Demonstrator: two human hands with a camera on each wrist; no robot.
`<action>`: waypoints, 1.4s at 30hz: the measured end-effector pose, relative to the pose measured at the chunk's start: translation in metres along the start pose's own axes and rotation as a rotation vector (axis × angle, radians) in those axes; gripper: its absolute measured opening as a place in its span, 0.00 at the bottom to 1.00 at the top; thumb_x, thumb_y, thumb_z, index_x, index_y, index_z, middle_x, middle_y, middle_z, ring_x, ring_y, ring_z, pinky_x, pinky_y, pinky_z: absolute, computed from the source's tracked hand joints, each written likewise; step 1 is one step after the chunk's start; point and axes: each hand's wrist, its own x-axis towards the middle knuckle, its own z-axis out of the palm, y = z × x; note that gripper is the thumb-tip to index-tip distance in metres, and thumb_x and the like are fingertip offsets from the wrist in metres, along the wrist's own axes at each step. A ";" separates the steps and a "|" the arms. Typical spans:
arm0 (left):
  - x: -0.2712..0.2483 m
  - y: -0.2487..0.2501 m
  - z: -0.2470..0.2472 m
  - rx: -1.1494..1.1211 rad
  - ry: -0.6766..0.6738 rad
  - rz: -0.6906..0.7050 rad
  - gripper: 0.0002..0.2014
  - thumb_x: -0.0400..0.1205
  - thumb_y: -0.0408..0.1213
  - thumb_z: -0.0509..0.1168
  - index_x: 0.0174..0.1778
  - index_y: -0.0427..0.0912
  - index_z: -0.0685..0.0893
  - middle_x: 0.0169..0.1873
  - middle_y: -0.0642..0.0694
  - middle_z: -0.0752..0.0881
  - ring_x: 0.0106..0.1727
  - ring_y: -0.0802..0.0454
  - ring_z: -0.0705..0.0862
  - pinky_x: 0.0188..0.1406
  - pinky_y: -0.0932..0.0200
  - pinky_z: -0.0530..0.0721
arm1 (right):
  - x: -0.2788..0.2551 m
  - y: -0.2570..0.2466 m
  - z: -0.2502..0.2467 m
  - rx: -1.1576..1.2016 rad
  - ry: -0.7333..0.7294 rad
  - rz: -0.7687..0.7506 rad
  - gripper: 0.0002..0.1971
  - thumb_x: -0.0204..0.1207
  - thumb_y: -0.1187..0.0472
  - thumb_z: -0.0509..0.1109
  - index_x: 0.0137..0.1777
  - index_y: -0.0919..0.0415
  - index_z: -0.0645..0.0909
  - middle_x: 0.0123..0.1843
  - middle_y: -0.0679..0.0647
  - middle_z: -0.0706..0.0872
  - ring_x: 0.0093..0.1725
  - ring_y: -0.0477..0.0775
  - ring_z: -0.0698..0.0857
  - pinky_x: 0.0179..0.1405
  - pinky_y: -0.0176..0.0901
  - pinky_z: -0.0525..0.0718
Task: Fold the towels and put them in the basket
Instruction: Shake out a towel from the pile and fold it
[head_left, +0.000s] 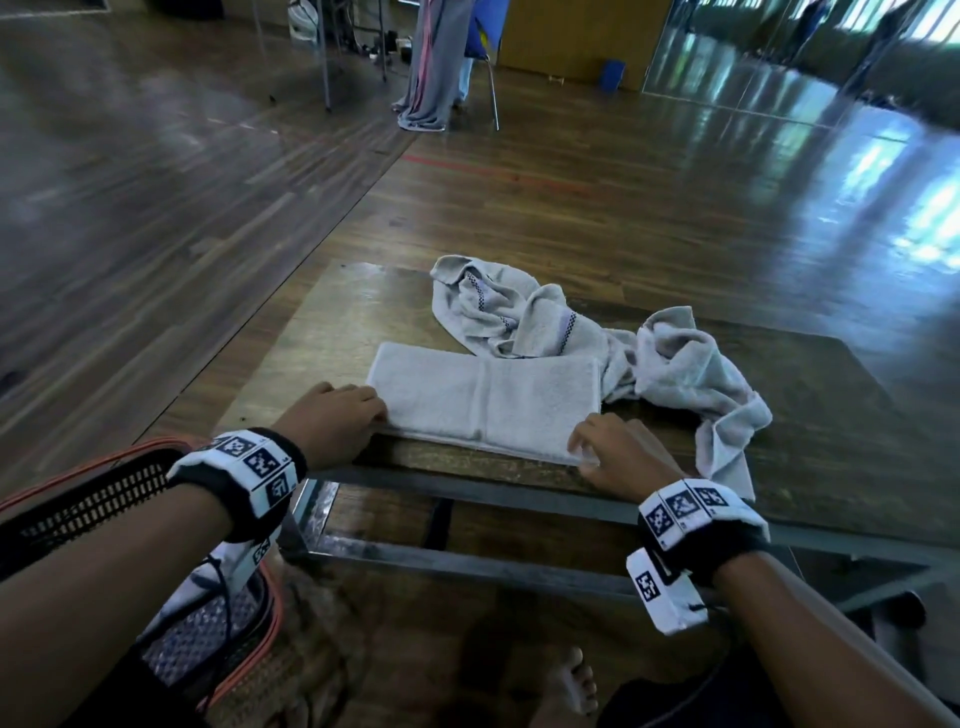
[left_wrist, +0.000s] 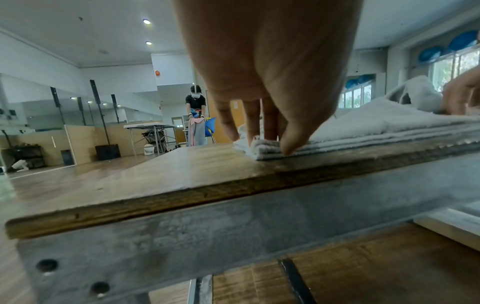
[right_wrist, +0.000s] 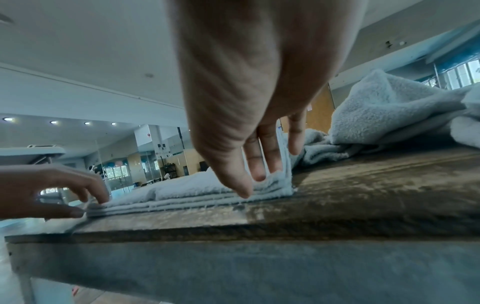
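Head view is dim w/ a bluish cast; daylight from windows at right throws bright glare streaks on the glossy wood floor, and the far room is soft, w/ lines bowing at the edges from the wide lens. Wrist views are brighter, lit by windows and round ceiling lights. Both palms up close are blurred, and the metal table frame in the foreground is out of focus.

Basket largely behind left forearm
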 end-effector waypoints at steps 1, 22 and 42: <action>0.003 0.000 0.001 0.001 -0.019 0.005 0.13 0.83 0.40 0.55 0.62 0.50 0.77 0.63 0.51 0.79 0.63 0.51 0.77 0.58 0.53 0.72 | 0.001 -0.003 0.000 0.004 -0.012 -0.001 0.10 0.75 0.58 0.67 0.56 0.50 0.78 0.58 0.48 0.81 0.62 0.52 0.77 0.58 0.49 0.72; -0.019 -0.019 0.000 -0.107 -0.003 0.127 0.07 0.83 0.45 0.59 0.54 0.53 0.80 0.54 0.57 0.83 0.53 0.58 0.79 0.52 0.66 0.66 | -0.019 0.019 0.008 0.190 0.185 -0.072 0.06 0.71 0.70 0.68 0.41 0.60 0.84 0.41 0.55 0.85 0.43 0.56 0.83 0.43 0.45 0.78; -0.016 -0.010 -0.008 0.046 -0.005 0.099 0.10 0.75 0.56 0.60 0.40 0.57 0.82 0.40 0.62 0.78 0.47 0.61 0.74 0.63 0.57 0.63 | -0.011 0.005 0.001 -0.029 0.024 -0.045 0.06 0.71 0.54 0.65 0.44 0.49 0.81 0.47 0.45 0.83 0.50 0.49 0.81 0.49 0.45 0.72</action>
